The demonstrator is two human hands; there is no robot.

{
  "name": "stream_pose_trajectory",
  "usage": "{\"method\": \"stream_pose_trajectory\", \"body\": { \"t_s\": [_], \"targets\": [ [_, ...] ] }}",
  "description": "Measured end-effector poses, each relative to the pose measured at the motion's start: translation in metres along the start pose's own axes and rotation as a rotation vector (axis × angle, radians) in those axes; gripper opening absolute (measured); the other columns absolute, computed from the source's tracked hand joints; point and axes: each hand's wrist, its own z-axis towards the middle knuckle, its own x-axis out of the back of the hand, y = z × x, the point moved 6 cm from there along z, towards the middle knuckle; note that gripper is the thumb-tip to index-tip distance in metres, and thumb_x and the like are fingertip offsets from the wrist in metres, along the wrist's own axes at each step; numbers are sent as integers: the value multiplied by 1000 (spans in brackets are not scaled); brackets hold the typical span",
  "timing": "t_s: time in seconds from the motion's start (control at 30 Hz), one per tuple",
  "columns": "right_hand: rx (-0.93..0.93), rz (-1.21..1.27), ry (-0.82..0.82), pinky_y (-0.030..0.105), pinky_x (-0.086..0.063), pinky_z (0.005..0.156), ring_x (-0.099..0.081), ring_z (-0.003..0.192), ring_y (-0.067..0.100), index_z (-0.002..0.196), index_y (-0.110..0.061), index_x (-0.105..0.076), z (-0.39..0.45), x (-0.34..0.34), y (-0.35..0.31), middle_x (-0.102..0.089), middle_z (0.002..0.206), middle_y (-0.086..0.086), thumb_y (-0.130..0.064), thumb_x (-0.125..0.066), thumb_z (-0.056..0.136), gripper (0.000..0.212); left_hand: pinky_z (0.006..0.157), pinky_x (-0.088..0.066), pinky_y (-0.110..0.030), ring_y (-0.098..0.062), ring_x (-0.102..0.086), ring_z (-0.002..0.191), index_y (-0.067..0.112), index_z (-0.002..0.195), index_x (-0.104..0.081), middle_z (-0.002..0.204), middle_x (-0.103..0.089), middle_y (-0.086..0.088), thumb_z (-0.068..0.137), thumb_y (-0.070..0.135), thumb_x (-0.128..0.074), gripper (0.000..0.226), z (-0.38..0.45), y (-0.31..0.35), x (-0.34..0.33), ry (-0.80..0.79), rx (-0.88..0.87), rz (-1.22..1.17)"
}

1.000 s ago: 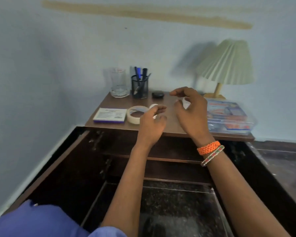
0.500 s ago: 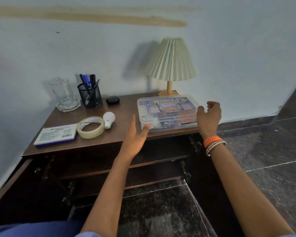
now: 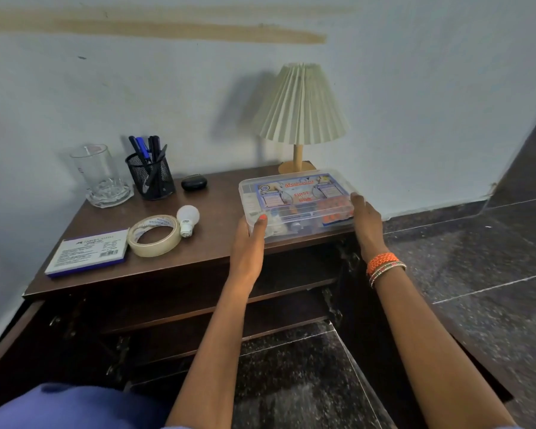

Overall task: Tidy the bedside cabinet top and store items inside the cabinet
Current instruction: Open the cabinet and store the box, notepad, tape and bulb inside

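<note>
A clear plastic first aid box (image 3: 294, 199) lies at the right front of the dark wooden cabinet top (image 3: 217, 209). My left hand (image 3: 249, 239) grips its near left corner, thumb on the lid. My right hand (image 3: 365, 219) holds its right end. To the left on the top lie a white bulb (image 3: 187, 217), a roll of tape (image 3: 153, 235) and a white and blue packet (image 3: 88, 252). Both cabinet doors stand open, showing dark shelves (image 3: 180, 314).
At the back stand a glass mug (image 3: 101, 178), a mesh pen holder (image 3: 150, 174), a small black case (image 3: 193, 182) and a pleated lamp (image 3: 300, 116). The left door (image 3: 3, 345) and right door (image 3: 464, 351) swing out over the dark stone floor.
Both hands have closed in on the first aid box and now hold its two ends. The view has shifted a little closer to the cabinet.
</note>
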Motion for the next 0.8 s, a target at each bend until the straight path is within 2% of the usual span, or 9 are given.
{"method": "stream_pose_trajectory", "body": {
  "t_s": [0.1,0.2,0.27,0.33,0.4,0.5,0.6,0.7,0.8],
  "targets": [
    [8,48,34,31,-42,66,-59,80,22,86,-9,-63,-10,1,1,-65,87,8,-45,-40,95,43,92,-44,-29,-13,-57,112,19,125,-48,123,-60,1,95,37,-46,35,-8,-7,5,163,41,-40],
    [31,69,114,32,-41,64,-55,71,20,69,-11,-57,-32,0,9,-63,79,13,-47,-44,92,44,75,-44,-25,-18,-56,103,14,111,-51,116,-54,-3,94,34,-46,27,-22,-3,14,392,48,19],
    [62,118,161,33,-44,68,-58,79,22,58,-19,-49,-50,-2,12,-62,84,13,-45,-46,91,42,70,-41,-26,-21,-53,100,12,100,-48,113,-48,-5,93,32,-45,22,-32,-1,21,536,49,57],
    [59,191,194,36,-51,80,-61,103,28,56,-21,-53,-66,-5,15,-65,108,16,-50,-48,86,42,76,-39,-31,-25,-48,109,13,94,-44,119,-44,-6,91,30,-46,18,-39,-1,26,617,48,81],
    [15,285,206,38,-51,90,-57,117,28,76,-27,-67,-78,-11,21,-61,125,15,-56,-47,83,36,83,-35,-32,-26,-36,121,14,93,-42,132,-36,-9,90,28,-48,16,-44,-3,28,652,56,60],
    [-86,484,209,35,-55,82,-64,103,22,108,-21,-65,-94,-23,29,-67,110,4,-48,-46,91,37,87,-37,-34,-24,-32,119,19,95,-41,138,-27,-6,87,28,-52,16,-55,-7,29,710,87,-57],
    [-276,845,48,38,-55,77,-60,106,22,121,-28,-55,-101,-43,38,-62,119,4,-51,-47,91,39,78,-45,-36,-20,-46,103,22,101,-40,125,-38,-4,85,32,-54,23,-62,-19,26,658,230,-288],
    [-370,1084,-92,44,-50,93,-56,115,29,127,-23,-51,-109,-53,48,-55,128,11,-57,-47,87,53,65,-45,-31,-16,-56,85,18,101,-44,105,-55,-5,81,26,-56,25,-65,-30,28,558,342,-550],
    [-428,1242,-110,48,-48,98,-57,117,33,130,-14,-53,-119,-52,61,-55,131,16,-52,-53,83,60,65,-45,-30,-21,-59,82,10,106,-50,95,-59,-7,75,14,-51,31,-64,-40,36,490,425,-625]
  ]
}}
